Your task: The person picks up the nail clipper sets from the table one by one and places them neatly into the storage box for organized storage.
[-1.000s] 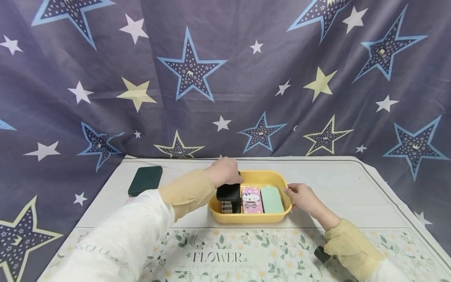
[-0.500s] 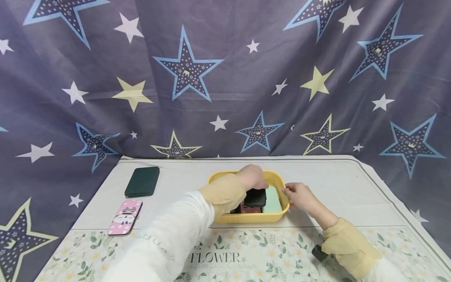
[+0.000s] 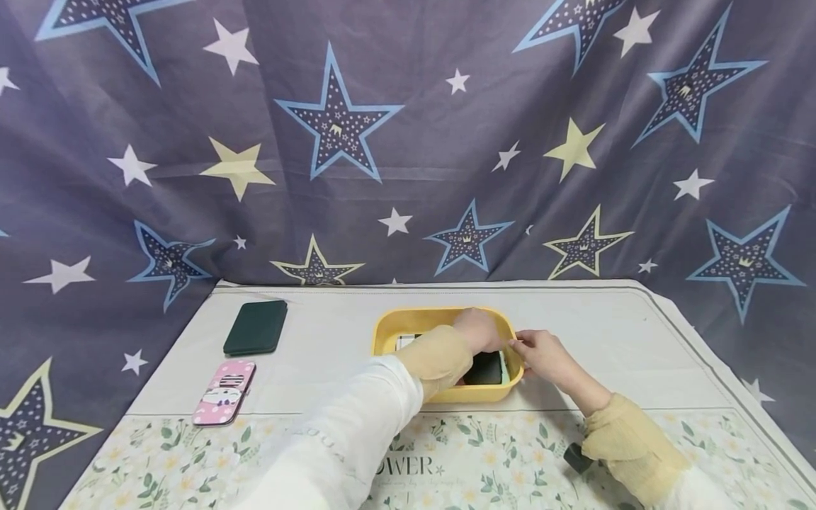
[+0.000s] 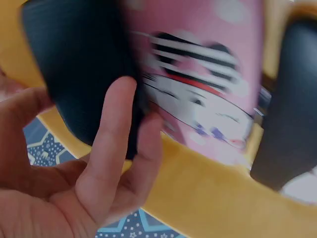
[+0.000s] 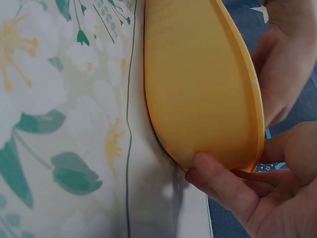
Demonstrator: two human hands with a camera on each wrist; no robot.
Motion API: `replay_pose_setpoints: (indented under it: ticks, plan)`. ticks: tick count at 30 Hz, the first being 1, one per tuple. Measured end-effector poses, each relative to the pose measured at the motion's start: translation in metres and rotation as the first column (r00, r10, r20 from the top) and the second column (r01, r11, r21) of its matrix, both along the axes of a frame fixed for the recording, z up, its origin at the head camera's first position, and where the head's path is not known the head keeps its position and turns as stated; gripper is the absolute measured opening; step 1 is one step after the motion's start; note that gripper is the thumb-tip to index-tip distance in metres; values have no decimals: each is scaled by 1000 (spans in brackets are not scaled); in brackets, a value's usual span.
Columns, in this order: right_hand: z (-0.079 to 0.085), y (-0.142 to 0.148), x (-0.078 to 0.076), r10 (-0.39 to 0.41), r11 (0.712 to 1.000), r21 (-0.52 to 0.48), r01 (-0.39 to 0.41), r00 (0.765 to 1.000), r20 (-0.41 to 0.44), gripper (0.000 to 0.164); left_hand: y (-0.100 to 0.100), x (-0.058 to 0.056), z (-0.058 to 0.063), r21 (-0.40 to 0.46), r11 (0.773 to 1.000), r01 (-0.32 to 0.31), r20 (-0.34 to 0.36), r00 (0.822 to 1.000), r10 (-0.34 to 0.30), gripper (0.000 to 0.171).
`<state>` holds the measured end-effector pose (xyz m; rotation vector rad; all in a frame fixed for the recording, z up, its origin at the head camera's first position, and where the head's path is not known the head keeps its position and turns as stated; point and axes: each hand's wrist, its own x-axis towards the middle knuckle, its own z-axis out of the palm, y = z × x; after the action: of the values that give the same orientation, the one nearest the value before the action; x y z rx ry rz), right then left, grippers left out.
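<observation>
Hanging across the far side: a starry curtain (image 3: 382,71). Before it, the table (image 3: 331,322), plain white far half, flowered near half; its lettering partly covered by the left sleeve (image 3: 344,432). Tub (image 3: 474,395), yellow, on the far half, slightly right of centre.

Left hand (image 3: 478,331) inside the tub's right part, fingers and thumb gripping a black case (image 4: 81,64). Right hand (image 3: 545,358) pinches the tub's right end wall between thumb and fingers.

Green wallet (image 3: 255,328) flat on the table, far left; pink case (image 3: 223,393) just nearer. In the tub with the black case: cat case (image 4: 198,89), blurred, beside it in the left wrist view; a dark case (image 4: 292,99) beyond, cut off by the frame. Pale green strip (image 3: 504,368) shows past the black case, mostly covered. Tub's middle hidden by the left cuff. Small black object (image 3: 577,459) by the right sleeve, unidentifiable.
</observation>
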<state>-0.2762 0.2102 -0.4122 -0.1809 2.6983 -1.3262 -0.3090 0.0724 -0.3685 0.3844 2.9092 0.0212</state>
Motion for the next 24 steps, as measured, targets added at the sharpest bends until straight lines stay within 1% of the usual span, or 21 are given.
replay_pose_setpoints:
  ticks: [3, 7, 15, 21, 24]
  plan:
    - [1, -1, 0, 13, 1000, 14, -12, 1000, -23, 33, 6, 0, 2, -2, 1000, -23, -1, 1000, 23, 56]
    - [3, -2, 0, 17, 1000, 17, -16, 1000, -25, 33, 9, -2, 4, -16, 999, -45, 28, 999, 46, 56]
    - [3, -4, 0, 5, 1000, 10, -6, 1000, 3, 33, 8, -6, 6, 43, 992, -122, 78, 990, 118, 54]
    - [2, -4, -1, -6, 1000, 1, 6, 1000, 9, 31, 8, -6, 6, 34, 993, -109, 74, 992, 107, 49]
    - [1, -4, -1, -6, 1000, 9, 6, 1000, 11, 32, 8, -6, 7, 52, 992, -112, 70, 992, 108, 42]
